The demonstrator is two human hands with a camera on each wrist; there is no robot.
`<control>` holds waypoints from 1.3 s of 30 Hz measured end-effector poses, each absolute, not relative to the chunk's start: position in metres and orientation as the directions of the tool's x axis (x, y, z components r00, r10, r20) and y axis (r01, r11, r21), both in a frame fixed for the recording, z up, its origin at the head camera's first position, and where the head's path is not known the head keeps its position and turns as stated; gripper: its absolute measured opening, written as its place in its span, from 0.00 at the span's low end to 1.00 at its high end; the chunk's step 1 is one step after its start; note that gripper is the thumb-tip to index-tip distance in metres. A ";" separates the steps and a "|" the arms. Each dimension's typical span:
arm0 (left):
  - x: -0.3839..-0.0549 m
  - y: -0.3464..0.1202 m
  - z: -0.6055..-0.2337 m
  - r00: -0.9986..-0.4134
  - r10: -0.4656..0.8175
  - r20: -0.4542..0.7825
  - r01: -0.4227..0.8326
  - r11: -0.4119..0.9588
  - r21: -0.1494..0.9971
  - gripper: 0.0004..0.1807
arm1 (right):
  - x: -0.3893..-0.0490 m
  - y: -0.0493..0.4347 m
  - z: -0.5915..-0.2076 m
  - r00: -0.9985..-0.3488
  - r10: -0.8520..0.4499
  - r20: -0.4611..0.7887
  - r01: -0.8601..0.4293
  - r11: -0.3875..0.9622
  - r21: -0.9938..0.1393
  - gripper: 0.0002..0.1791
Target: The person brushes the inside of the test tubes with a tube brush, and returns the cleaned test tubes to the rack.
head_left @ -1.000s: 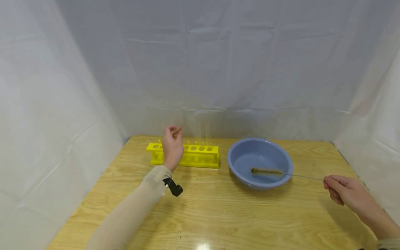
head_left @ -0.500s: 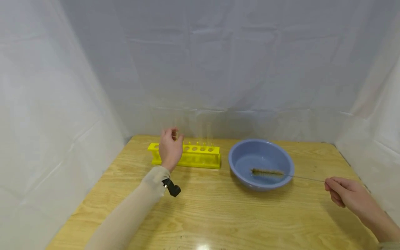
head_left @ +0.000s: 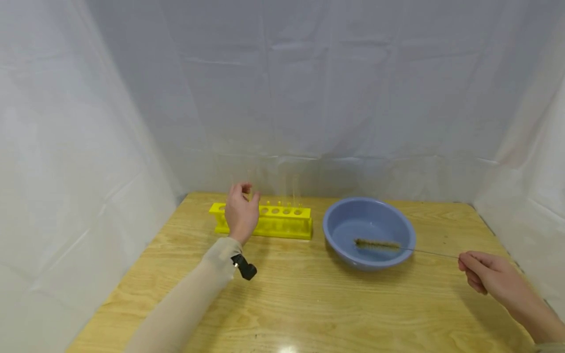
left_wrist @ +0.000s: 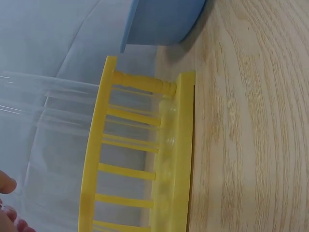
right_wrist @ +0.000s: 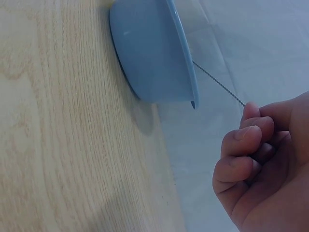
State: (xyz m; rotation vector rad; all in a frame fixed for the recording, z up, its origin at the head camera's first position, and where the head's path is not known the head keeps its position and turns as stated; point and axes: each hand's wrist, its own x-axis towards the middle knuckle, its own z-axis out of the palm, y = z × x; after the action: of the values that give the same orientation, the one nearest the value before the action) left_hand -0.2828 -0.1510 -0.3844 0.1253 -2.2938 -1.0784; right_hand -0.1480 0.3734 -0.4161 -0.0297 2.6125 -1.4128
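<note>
Right hand [head_left: 492,272], 4 o'clock: thumb and forefinger pinch the thin twisted-wire handle of a brush [head_left: 377,243]. Its tan bristled head lies at 9 o'clock from that hand, within the rim of the blue bowl [head_left: 368,205]; floor contact cannot be told. Left hand [head_left: 242,213], 8 o'clock, at the yellow rack [head_left: 284,226]: fingers bent, thumb gap narrow; cannot tell if gripping. Clear tubes [left_wrist: 58,86] stand in the rack's 3 o'clock end.

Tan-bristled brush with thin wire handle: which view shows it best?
Head: the brush shows bristles and wire together, unobstructed up to the fingers. Right wrist: only some wire, the round blue plastic bowl hiding the bristles. Left wrist: none of it.
</note>
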 end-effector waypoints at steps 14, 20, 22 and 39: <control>-0.282 -0.153 -0.393 -0.805 -0.349 0.480 0.129 0.687 0.715 0.19 | -0.149 0.371 -0.417 -0.987 -0.114 -0.116 0.036 0.539 -0.842 0.30; -0.284 -0.156 -0.398 -0.801 -0.344 0.491 0.131 0.700 0.703 0.18 | -0.149 0.373 -0.418 -0.986 -0.128 -0.111 0.028 0.524 -0.851 0.30; -0.283 -0.156 -0.399 -0.803 -0.343 0.487 0.124 0.704 0.700 0.18 | -0.149 0.373 -0.419 -0.986 -0.125 -0.114 0.032 0.523 -0.852 0.30; -0.276 -0.156 -0.405 -0.849 -0.293 0.439 0.137 0.681 0.719 0.25 | -0.151 0.369 -0.417 -0.986 -0.117 -0.116 0.037 0.532 -0.846 0.30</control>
State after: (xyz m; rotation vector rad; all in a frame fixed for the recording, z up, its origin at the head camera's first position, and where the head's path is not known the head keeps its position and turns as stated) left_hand -0.2759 -0.1559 -0.4049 0.1199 -2.3595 -1.0685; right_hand -0.1512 0.3694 -0.4170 -0.0688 2.6074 -1.4461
